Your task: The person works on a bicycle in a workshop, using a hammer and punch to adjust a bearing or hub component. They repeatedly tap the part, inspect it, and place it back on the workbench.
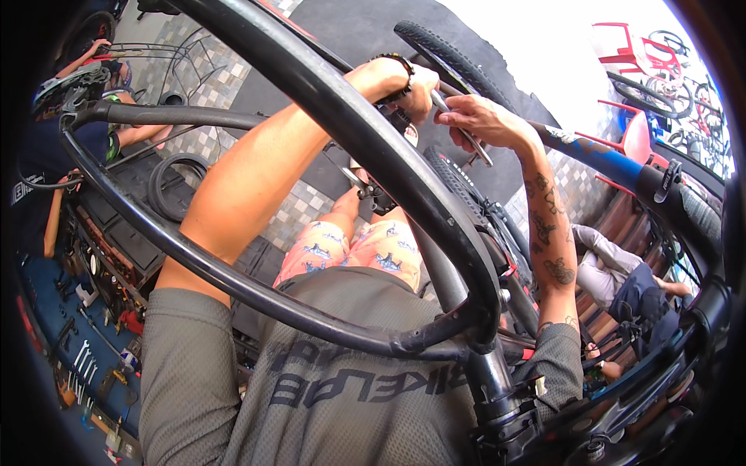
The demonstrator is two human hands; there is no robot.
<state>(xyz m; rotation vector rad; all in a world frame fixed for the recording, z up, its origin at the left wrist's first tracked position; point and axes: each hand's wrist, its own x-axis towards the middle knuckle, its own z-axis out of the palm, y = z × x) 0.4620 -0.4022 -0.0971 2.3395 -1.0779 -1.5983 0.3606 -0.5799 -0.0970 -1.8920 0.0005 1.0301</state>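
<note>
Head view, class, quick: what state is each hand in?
Left hand: closed on the bicycle tyre.
Right hand: closed, holding a metal tool.

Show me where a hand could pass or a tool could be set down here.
Free: the dark floor mat beyond the black frame tube, and tiled floor beside the loose tyre. Crowded: the blue tool board, and around both hands, left hand and right hand, at the wheel.
</note>
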